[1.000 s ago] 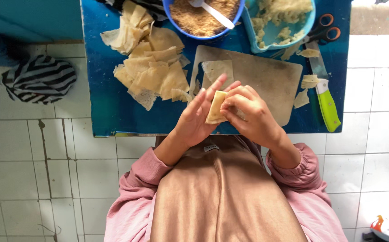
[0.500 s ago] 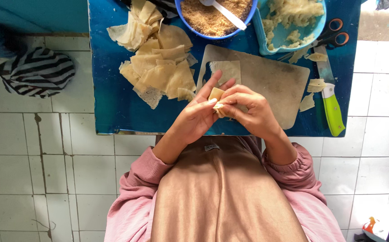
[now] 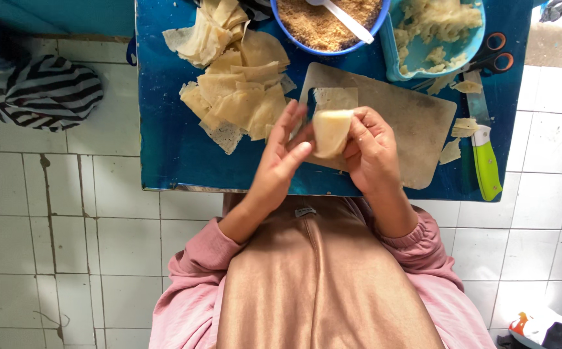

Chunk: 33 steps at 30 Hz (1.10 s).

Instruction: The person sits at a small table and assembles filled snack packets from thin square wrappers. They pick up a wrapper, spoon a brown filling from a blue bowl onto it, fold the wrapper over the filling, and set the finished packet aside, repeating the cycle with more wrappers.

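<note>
A folded pale dough wrapper (image 3: pixel 331 132) is held up between both hands above a beige cutting board (image 3: pixel 410 123). My right hand (image 3: pixel 373 152) grips its right side with fingers curled around it. My left hand (image 3: pixel 282 155) presses against its left edge with fingers stretched out. Another flat square wrapper (image 3: pixel 336 98) lies on the board just behind. All of this is over a low blue table (image 3: pixel 164 129), with my lap in a tan apron below.
A pile of cut wrappers (image 3: pixel 236 84) lies left of the board. At the back stand a blue bowl of brown crumbs (image 3: pixel 320 26) with a white spoon and a light-blue tub of pale filling (image 3: pixel 436 29). A green-handled knife (image 3: pixel 485 155) and orange scissors (image 3: pixel 494 58) lie right. A striped cloth (image 3: pixel 42 94) sits on the tiled floor.
The wrapper has been folded over and turned upright between my hands. My left fingers have straightened against it.
</note>
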Tool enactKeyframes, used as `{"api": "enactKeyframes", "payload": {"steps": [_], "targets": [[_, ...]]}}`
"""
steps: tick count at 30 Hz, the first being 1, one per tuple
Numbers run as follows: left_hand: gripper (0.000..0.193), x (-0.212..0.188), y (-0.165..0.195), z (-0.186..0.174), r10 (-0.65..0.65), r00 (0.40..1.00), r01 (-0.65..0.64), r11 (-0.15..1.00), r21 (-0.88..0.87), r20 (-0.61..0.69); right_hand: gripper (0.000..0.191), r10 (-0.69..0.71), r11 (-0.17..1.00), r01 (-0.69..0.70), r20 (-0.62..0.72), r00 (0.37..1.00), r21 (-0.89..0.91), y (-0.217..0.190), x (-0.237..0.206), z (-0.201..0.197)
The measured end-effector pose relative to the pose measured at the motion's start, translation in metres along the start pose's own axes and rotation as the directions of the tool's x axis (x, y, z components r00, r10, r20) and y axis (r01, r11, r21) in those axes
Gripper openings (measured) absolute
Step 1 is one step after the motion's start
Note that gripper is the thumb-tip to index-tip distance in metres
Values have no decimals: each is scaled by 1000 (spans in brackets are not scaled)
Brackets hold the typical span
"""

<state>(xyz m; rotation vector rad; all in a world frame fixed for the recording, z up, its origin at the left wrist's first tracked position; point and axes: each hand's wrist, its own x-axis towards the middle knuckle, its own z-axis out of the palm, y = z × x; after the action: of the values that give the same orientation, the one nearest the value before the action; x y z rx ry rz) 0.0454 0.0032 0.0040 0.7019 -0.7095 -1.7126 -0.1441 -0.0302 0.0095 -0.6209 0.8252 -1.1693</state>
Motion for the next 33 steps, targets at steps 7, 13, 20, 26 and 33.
{"api": "enactKeyframes", "payload": {"steps": [7, 13, 20, 26, 33], "targets": [[31, -2, -5, -8, 62, 996, -57, 995, 87, -67, 8, -226, 844, 278, 166, 960, -459, 17, -5, 27], [34, -10, 11, -35, 120, 932, -177, 974, -143, -343, 7, -212, 977, 212, -21, 977, -5, 7, 0, 29], [38, -10, 26, -43, 164, 932, -224, 962, -155, -324, 24, -384, 163, 529, 440, 811, -833, 10, -11, 68], [53, -16, 22, -13, 17, 999, -29, 941, -338, -39, 31, -472, 70, 641, 541, 696, -764, 7, -4, 81], [46, -9, 15, -10, 51, 997, -51, 999, 5, -56, 9, -328, 572, 471, 340, 882, -671, 7, 2, 54]]}}
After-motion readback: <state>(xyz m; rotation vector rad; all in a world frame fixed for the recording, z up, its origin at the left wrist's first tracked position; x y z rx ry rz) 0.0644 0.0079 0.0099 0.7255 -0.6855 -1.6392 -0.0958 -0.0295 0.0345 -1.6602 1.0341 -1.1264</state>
